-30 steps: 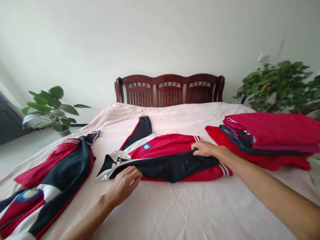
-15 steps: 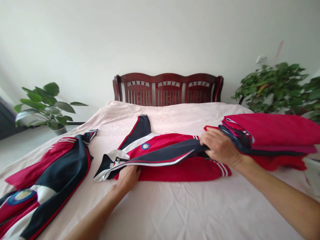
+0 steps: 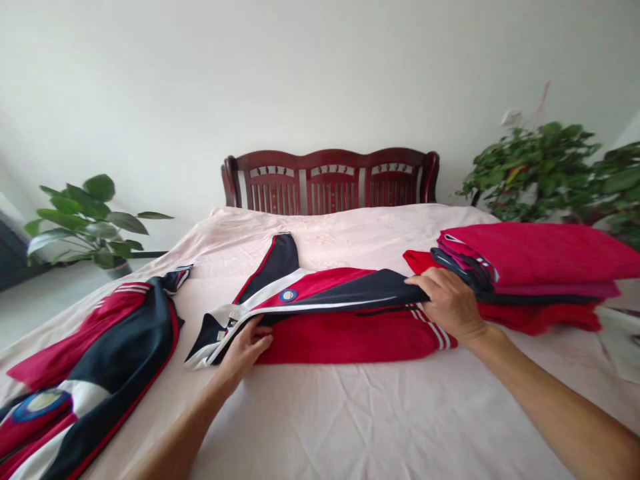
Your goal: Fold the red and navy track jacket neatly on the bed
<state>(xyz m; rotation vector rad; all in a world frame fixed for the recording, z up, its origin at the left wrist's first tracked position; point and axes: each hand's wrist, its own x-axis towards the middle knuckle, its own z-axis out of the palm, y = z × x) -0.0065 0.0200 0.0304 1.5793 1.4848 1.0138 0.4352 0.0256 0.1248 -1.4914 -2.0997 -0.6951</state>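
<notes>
A red, navy and white track jacket [image 3: 345,333] lies across the middle of the bed. Its navy sleeve [image 3: 350,291] is stretched over the red body. My right hand [image 3: 450,303] is closed on the sleeve's cuff end at the jacket's right side. My left hand [image 3: 245,347] presses its fingers under the sleeve near the white collar at the left end, pinching the fabric. One navy part of the jacket points up the bed toward the headboard.
A stack of folded red and navy clothes [image 3: 530,273] sits at the right, close to my right hand. Another unfolded jacket [image 3: 85,373] lies at the left. The pink sheet [image 3: 350,427] covers the bed; a wooden headboard [image 3: 330,180] and potted plants [image 3: 545,173] stand behind.
The navy sleeve, earlier lying low across the jacket's front, has been lifted and pulled back over the red body. My right hand moved right with its end; my left slid under the collar side.
</notes>
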